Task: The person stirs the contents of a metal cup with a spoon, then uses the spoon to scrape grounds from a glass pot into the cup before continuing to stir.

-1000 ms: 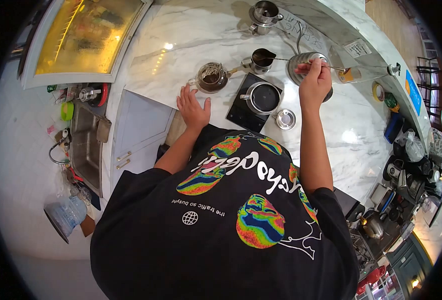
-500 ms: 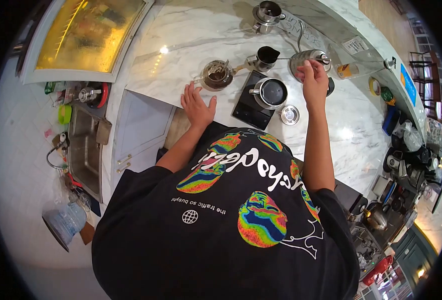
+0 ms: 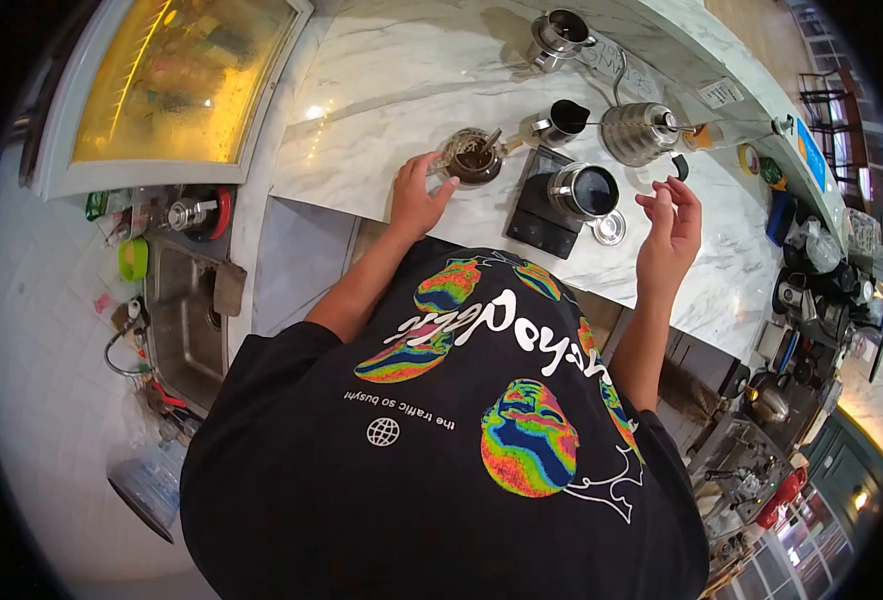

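My left hand [image 3: 423, 196] rests by the handle of a glass jar [image 3: 473, 157] with dark contents and a spoon in it; its fingers look spread, and whether they touch the handle is unclear. My right hand [image 3: 670, 226] is raised over the marble counter, empty, fingers apart and slightly curled, just below the black handle of a steel gooseneck kettle [image 3: 639, 135]. Between my hands, a steel cup [image 3: 584, 190] of dark liquid stands on a black scale [image 3: 540, 226]. A round metal lid [image 3: 610, 228] lies beside the cup.
A dark-mouthed steel pitcher [image 3: 565, 120] stands behind the scale, and a metal cup set [image 3: 560, 40] is farther back. A yellow-lit glass cabinet [image 3: 187, 80] is at the upper left, above a sink [image 3: 184, 320]. Kitchen equipment lines the right side.
My right hand has moved from above the kettle down and to the right, away from its lid. My left hand is closer to the glass jar. The camera view has shifted.
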`<state>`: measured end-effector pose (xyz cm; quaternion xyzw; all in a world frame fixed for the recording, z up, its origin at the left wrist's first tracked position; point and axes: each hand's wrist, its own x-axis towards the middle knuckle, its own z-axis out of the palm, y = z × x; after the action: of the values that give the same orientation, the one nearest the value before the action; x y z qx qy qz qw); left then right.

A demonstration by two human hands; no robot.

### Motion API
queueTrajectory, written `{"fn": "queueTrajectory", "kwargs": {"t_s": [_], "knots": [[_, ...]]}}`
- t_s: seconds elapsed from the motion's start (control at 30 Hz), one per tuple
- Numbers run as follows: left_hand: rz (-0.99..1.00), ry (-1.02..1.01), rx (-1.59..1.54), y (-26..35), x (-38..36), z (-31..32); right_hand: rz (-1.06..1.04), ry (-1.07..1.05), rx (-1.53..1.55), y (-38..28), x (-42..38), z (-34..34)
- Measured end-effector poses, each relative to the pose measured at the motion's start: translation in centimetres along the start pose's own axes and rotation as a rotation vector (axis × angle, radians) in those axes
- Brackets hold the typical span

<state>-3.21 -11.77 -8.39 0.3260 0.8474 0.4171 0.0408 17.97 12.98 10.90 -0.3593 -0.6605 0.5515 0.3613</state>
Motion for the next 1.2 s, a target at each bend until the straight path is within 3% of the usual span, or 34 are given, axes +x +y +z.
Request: {"fn": "queueTrajectory", "kwargs": {"t_s": [0.23,0.3,0.4,0.5,0.6,0.7,0.9,1.03,1.2], "knots": [[-0.025,-0.16,-0.15,-2.1,2.1,-1.3,-0.06,-0.006,-0.066,-1.7,-4.5,6.0],[-0.135,-0.217,-0.211,-1.5,2.4,-1.7,-0.057,-0.13,-0.11,-1.0,-5.6,7.2],[-0.122,-0.279,-0.215,-2.1,2.9,-2.0,0.021,-0.314,-0.248,-0.7,-7.2,8.8],[-0.443,-0.441,-0.577,-4.9,2.8,-0.7,0.214,-0.374,-0.123,2.3,-8.2,10.5],[-0.553,-0.486,-0.812,-4.4,3.2,-2.5,0.229,-0.393,-0.261,5.7,-8.2,11.8],[-0.567,-0.571,-0.753,-3.8,4.1,-5.1,0.217,-0.356,-0.291,6.1,-7.6,13.1],[-0.214,-0.373,-0.736,-1.6,5.7,-9.0,0.173,-0.349,-0.086,3.4,-6.2,15.7],[-0.12,-0.281,-0.711,1.6,6.0,-11.8,0.044,-0.323,-0.105,0.8,-5.3,17.2],[-0.136,-0.23,-0.87,3.9,5.7,-13.7,-0.334,-0.246,-0.245,-3.0,-4.7,18.4]]}}
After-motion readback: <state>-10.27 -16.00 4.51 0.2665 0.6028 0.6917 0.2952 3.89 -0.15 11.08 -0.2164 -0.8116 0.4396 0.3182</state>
